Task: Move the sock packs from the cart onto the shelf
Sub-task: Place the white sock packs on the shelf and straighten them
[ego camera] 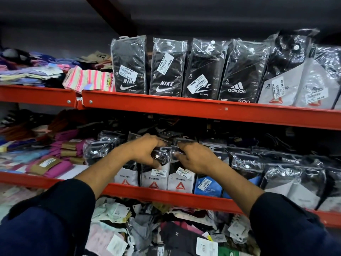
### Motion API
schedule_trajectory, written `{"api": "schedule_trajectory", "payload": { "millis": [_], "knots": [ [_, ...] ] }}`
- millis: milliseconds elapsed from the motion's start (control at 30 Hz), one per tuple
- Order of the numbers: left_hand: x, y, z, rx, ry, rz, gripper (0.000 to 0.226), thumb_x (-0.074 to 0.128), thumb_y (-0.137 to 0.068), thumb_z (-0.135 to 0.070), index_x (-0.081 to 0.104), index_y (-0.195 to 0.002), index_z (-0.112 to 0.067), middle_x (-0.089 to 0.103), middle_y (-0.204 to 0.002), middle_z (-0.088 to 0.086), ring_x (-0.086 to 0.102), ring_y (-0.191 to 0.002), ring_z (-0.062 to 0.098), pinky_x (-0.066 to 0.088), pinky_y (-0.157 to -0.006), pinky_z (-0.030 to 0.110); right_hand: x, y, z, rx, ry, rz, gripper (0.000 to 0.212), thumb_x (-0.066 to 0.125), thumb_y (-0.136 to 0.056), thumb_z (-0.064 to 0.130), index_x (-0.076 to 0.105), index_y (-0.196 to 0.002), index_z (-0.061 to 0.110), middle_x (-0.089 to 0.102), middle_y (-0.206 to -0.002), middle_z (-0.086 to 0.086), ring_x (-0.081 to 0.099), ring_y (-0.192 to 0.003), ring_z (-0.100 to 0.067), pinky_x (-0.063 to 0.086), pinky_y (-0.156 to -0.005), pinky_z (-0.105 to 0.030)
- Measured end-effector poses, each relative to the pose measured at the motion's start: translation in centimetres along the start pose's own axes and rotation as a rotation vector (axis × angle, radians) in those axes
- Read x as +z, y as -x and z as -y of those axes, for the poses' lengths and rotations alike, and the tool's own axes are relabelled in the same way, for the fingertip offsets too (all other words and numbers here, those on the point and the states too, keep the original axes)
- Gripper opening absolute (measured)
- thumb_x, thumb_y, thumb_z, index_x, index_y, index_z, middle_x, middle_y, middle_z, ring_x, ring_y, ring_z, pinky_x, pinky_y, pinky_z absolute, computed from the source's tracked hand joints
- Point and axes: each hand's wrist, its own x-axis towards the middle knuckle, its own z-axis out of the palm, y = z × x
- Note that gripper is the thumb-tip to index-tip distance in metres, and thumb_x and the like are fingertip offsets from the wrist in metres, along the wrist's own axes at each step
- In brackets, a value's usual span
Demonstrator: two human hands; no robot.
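- Your left hand (147,150) and right hand (195,158) were both on the middle shelf (166,195), fingers closed around the top of one Reebok sock pack (158,174).
- That pack stood upright in the front row, touching a second Reebok pack (181,179) on its right and a third (126,177) on its left.
- White price stickers on the packs read "NINE MART" and "99.00"; "3 PAIR" was printed beside the logo.
- A blue-labelled pack (207,186) stood just right of the Reebok row; its text was too blurred to read.
- On the top shelf (184,108) stood three black packs marked "NIKE SPORTS" (129,69), then one "adidas" pack (239,74), then grey Reebok packs (284,85).
- Loose socks (147,233) with tags lay piled below the middle shelf.
- The cart wasn't in view.
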Motion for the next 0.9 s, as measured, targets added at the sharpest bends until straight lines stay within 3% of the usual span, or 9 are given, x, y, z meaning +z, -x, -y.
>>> {"api": "schedule_trajectory", "payload": {
  "millis": [133, 300, 367, 433, 467, 600, 667, 767, 900],
  "knots": [
    [0.5, 0.8, -0.6, -0.028, -0.047, -0.108, 0.061, 0.077, -0.086, -0.032, 0.054, -0.143, -0.027, 0.064, -0.139, 0.009, 0.060, -0.127, 0.031, 0.050, -0.107, 0.045, 0.1, 0.4, 0.8, 0.050, -0.019, -0.024, 0.030, 0.051, -0.096, 0.027, 0.060, -0.118, 0.010, 0.070, -0.109, -0.022, 0.066, -0.100, -0.041, 0.048, -0.073, -0.040],
    [1.4, 1.5, -1.2, -0.042, -0.126, -0.206, 0.057, 0.074, -0.086, -0.010, 0.056, -0.138, -0.025, 0.070, -0.123, 0.014, 0.066, -0.115, 0.033, 0.055, -0.097, 0.043, 1.7, 1.2, 2.1, 0.096, -0.022, -0.139, 0.030, 0.049, -0.098, 0.013, 0.055, -0.127, 0.008, 0.068, -0.115, -0.020, 0.065, -0.101, -0.039, 0.043, -0.070, -0.037],
    [1.6, 1.5, -1.2, -0.054, -0.115, -0.218, 0.058, 0.072, -0.087, -0.007, 0.055, -0.139, -0.024, 0.070, -0.121, 0.015, 0.067, -0.112, 0.034, 0.056, -0.094, 0.043, 2.7, 1.4, 2.0, 0.073, -0.019, -0.174, 0.038, 0.048, -0.097, 0.007, 0.051, -0.135, 0.007, 0.064, -0.129, -0.018, 0.060, -0.115, -0.037, 0.048, -0.086, -0.040],
    [1.9, 1.5, -1.7, -0.067, -0.138, -0.221, 0.060, 0.069, -0.086, -0.002, 0.052, -0.141, -0.021, 0.070, -0.122, 0.016, 0.066, -0.112, 0.035, 0.056, -0.092, 0.044, 3.4, 1.7, 1.7, 0.045, -0.002, -0.184, 0.046, 0.046, -0.101, 0.012, 0.042, -0.147, 0.009, 0.052, -0.148, -0.014, 0.042, -0.141, -0.033, 0.030, -0.117, -0.041],
    [2.1, 1.5, -2.1, -0.067, -0.160, -0.228, 0.064, 0.066, -0.085, 0.001, 0.049, -0.143, -0.020, 0.068, -0.127, 0.015, 0.064, -0.116, 0.034, 0.055, -0.096, 0.045, 3.5, 2.0, 1.5, 0.038, 0.002, -0.209, 0.048, 0.043, -0.103, 0.017, 0.038, -0.150, 0.011, 0.044, -0.155, -0.012, 0.030, -0.149, -0.032, 0.017, -0.125, -0.043],
    [2.9, 1.8, -3.8, -0.053, -0.135, -0.253, 0.083, 0.059, -0.086, -0.005, 0.026, -0.159, -0.024, 0.035, -0.164, 0.003, 0.040, -0.142, 0.035, 0.038, -0.116, 0.053, 3.4, 4.0, 0.5, 0.210, 0.024, -0.382, 0.058, 0.031, -0.103, 0.041, 0.032, -0.154, 0.012, 0.029, -0.163, -0.016, 0.013, -0.154, -0.038, 0.005, -0.126, -0.051],
    [3.8, 1.9, -4.2, -0.046, -0.146, -0.265, 0.078, 0.056, -0.092, -0.017, 0.020, -0.160, -0.027, 0.025, -0.168, 0.003, 0.033, -0.146, 0.036, 0.031, -0.120, 0.056, 3.8, 5.0, -0.1, 0.325, 0.020, -0.334, 0.064, 0.029, -0.103, 0.046, 0.028, -0.155, 0.010, 0.027, -0.163, -0.020, 0.014, -0.153, -0.042, 0.004, -0.126, -0.052],
    [5.2, 2.1, -4.7, -0.060, -0.163, -0.279, 0.072, 0.050, -0.098, -0.028, 0.015, -0.161, -0.027, 0.022, -0.169, 0.004, 0.027, -0.150, 0.035, 0.018, -0.123, 0.063, 4.7, 5.6, -1.0, 0.347, 0.007, -0.205, 0.065, 0.027, -0.105, 0.047, 0.022, -0.157, 0.008, 0.025, -0.163, -0.021, 0.016, -0.152, -0.041, 0.008, -0.126, -0.051],
    [6.1, 2.2, -5.2, -0.056, -0.150, -0.330, 0.069, 0.043, -0.101, -0.029, 0.012, -0.162, -0.024, 0.026, -0.168, 0.004, 0.024, -0.151, 0.036, 0.012, -0.124, 0.065, 4.6, 5.6, -1.9, 0.295, -0.038, -0.240, 0.066, 0.025, -0.105, 0.048, 0.021, -0.158, 0.009, 0.021, -0.165, -0.019, 0.011, -0.154, -0.035, 0.005, -0.127, -0.046]
  ]
}}
